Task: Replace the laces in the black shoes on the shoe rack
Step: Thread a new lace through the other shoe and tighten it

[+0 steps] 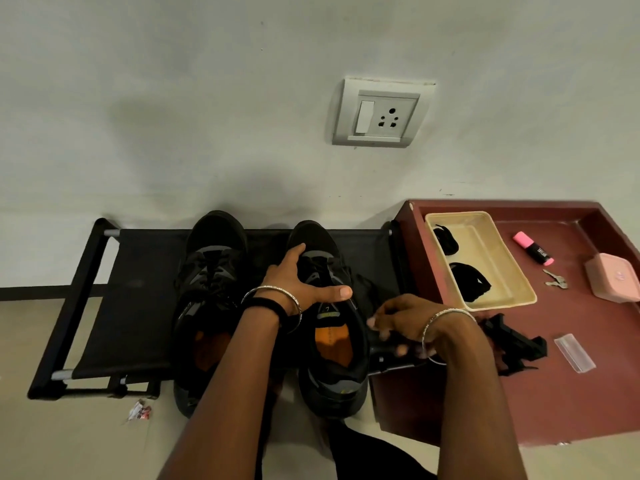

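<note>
My left fingers [294,252] grip one black shoe [332,358] on the shoe rack [138,306].
They curl over its tongue and laces, and the thumb of my left hand [298,282] lies across its mouth. My right hand [401,320] is just beside that shoe, its fingers blurred, so I cannot tell whether they hold anything. The other black shoe [207,271] stands just to the left, toe to the wall. On the maroon table [571,393], a beige tray [502,303] holds black lace bundles [467,282]; a pink highlighter [533,247] lies near.

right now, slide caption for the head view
Left hand grips a black shoe on the shoe rack; right hand beside it, near a tray of laces.
</note>
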